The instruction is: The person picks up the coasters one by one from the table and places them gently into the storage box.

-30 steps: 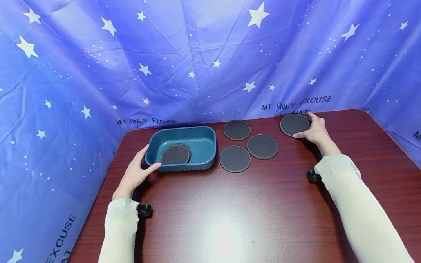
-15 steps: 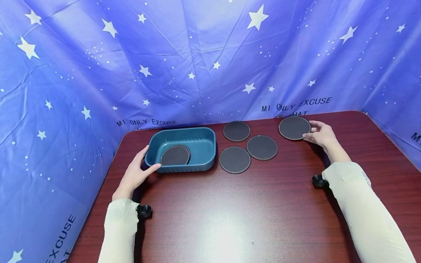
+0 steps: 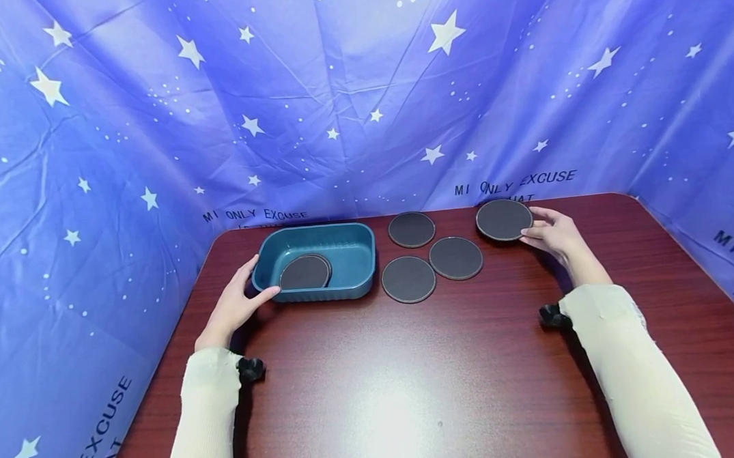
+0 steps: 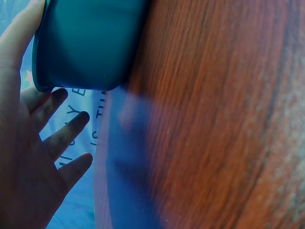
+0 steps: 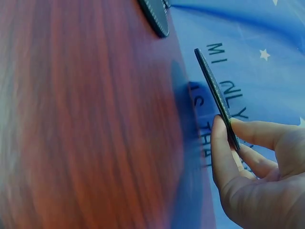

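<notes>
My right hand [image 3: 556, 236] pinches a round black coaster [image 3: 504, 219] by its right edge, thumb on one face and fingertips on the other. Edge-on in the right wrist view, that coaster [image 5: 213, 85] is held clear of the table. At the left, my left hand [image 3: 235, 300] holds a teal plastic basin [image 3: 360, 287] by its left end. Its thumb lies at the front rim, while in the left wrist view several fingers [image 4: 71, 131] spread beyond the basin wall [image 4: 90, 43]. One dark coaster [image 3: 305, 271] lies inside the basin.
Between the basin and my right hand lie a back coaster [image 3: 412, 229], a front coaster [image 3: 409, 279] and a right-hand coaster [image 3: 456, 258], flat on the reddish wooden table [image 3: 324, 367]. A blue star-patterned curtain [image 3: 348, 86] hangs behind the table's back edge.
The coaster in my right hand has come up off the table and moved slightly left; its grip shifted from around the edge to a pinch. The left hand and basin stay put.
</notes>
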`<state>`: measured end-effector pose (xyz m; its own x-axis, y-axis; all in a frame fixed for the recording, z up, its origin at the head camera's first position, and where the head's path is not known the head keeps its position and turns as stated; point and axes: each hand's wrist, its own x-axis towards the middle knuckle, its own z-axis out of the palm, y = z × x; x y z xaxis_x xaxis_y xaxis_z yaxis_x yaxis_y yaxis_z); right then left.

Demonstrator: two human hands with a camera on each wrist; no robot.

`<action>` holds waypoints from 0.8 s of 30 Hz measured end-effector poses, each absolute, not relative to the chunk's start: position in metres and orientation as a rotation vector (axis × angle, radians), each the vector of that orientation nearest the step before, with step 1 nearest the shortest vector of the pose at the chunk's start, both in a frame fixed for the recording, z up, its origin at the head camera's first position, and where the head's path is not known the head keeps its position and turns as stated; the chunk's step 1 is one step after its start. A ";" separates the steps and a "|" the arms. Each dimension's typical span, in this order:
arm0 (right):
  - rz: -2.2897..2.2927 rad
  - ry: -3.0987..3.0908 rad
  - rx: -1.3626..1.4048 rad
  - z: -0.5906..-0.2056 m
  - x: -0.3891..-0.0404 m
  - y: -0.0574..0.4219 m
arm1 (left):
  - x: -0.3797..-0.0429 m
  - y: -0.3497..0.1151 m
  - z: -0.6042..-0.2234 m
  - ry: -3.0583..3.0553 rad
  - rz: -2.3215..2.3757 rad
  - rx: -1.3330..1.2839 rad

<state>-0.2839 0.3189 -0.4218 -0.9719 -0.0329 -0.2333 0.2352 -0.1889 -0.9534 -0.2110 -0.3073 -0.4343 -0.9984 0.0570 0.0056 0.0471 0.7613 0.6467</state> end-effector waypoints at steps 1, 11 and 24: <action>-2.285 1.871 0.237 -0.420 -0.285 0.316 | -0.211 -0.307 -0.434 2.936 1.079 0.087; -2.260 1.852 0.131 -0.406 -0.295 0.271 | -0.211 -0.307 -0.435 2.941 1.074 0.095; -2.180 1.888 0.058 -0.397 -0.303 0.211 | -0.211 -0.307 -0.436 2.934 1.090 0.092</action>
